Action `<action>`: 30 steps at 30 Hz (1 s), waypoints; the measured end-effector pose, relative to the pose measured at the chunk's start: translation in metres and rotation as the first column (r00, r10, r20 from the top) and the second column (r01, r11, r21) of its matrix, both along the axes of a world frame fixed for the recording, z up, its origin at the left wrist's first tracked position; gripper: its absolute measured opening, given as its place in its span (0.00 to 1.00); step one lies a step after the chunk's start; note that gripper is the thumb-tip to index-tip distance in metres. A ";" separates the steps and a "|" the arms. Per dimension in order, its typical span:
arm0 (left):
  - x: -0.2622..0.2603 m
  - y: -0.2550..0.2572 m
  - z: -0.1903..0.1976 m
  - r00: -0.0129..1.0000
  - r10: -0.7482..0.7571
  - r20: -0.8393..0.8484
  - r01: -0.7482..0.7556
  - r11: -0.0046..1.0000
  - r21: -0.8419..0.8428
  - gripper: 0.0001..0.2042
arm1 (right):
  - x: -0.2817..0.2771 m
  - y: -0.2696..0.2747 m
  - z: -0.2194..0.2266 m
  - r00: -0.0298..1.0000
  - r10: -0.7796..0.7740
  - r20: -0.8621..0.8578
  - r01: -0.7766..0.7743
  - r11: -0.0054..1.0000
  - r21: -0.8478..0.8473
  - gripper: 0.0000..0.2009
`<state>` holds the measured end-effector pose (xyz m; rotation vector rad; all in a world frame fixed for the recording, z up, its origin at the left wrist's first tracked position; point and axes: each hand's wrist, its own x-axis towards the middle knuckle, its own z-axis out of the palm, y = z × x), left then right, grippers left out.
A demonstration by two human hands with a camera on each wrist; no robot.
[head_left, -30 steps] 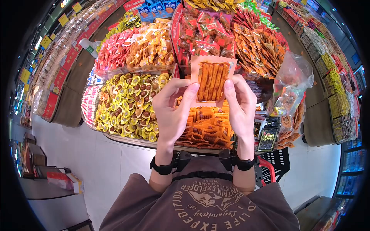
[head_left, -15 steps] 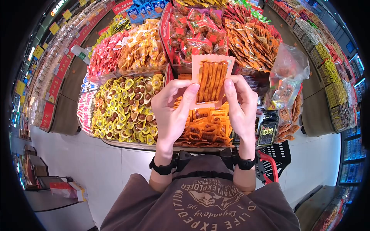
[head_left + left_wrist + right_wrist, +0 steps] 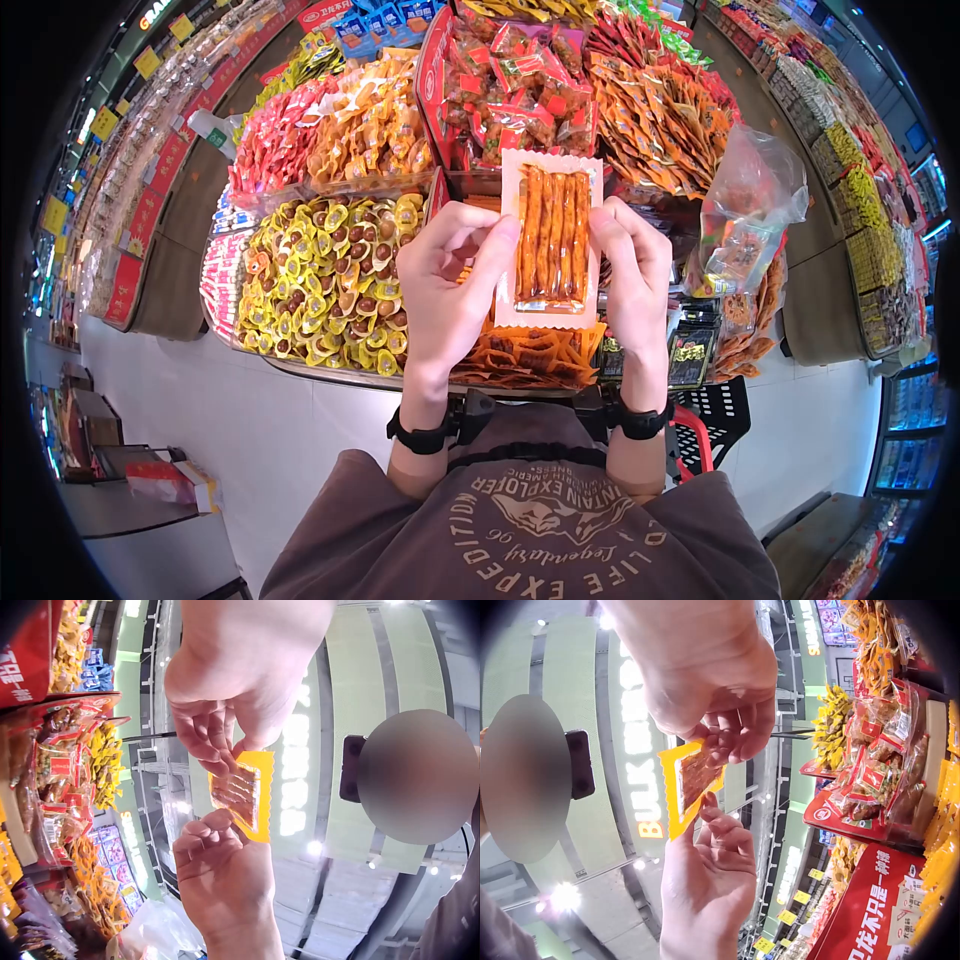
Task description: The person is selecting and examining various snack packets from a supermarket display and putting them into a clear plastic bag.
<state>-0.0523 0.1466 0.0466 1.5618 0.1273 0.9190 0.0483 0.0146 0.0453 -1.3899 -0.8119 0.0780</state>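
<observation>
In the head view, a clear-fronted snack packet with pale crimped edges stands upright between the two hands, showing several orange-brown strips side by side. My left hand pinches its left edge, thumb in front and fingers curled behind. On the opposite edge, my right hand grips it between thumb and bent fingers. From the left wrist, the packet's border looks yellow, with fingertips at two sides of it. The right wrist view also has the packet between both hands.
Behind the hands is a display of loose snacks: yellow-wrapped pieces, red-and-clear packets and a heap of orange packets. A clear plastic bag lies at the right. Below it is a black basket with a red handle.
The packet has tipped to face the head camera squarely; its lower edge now sits further down and its whole front shows. Both hands keep their hold on its sides.
</observation>
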 end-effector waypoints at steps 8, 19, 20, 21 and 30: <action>-0.001 0.005 -0.008 0.999 0.022 -0.027 -0.023 0.998 -0.052 0.03 | -0.002 0.006 -0.005 0.997 0.059 -0.056 -0.057 0.998 0.030 0.15; -0.010 0.015 -0.008 0.998 0.060 0.007 -0.059 0.993 -0.098 0.04 | -0.009 0.024 -0.005 0.994 0.091 -0.059 -0.090 0.996 0.026 0.14; -0.011 0.016 -0.007 0.998 0.064 0.009 -0.063 0.993 -0.098 0.04 | -0.009 0.024 -0.005 0.995 0.092 -0.050 -0.091 0.996 0.021 0.14; -0.013 0.017 -0.007 0.998 0.056 -0.001 -0.055 0.994 -0.097 0.04 | -0.009 0.025 -0.005 0.994 0.095 -0.048 -0.094 0.995 0.021 0.14; -0.012 0.015 -0.008 0.997 0.070 0.024 -0.068 0.994 -0.085 0.05 | -0.010 0.026 -0.009 0.995 0.094 -0.023 -0.093 0.995 0.022 0.13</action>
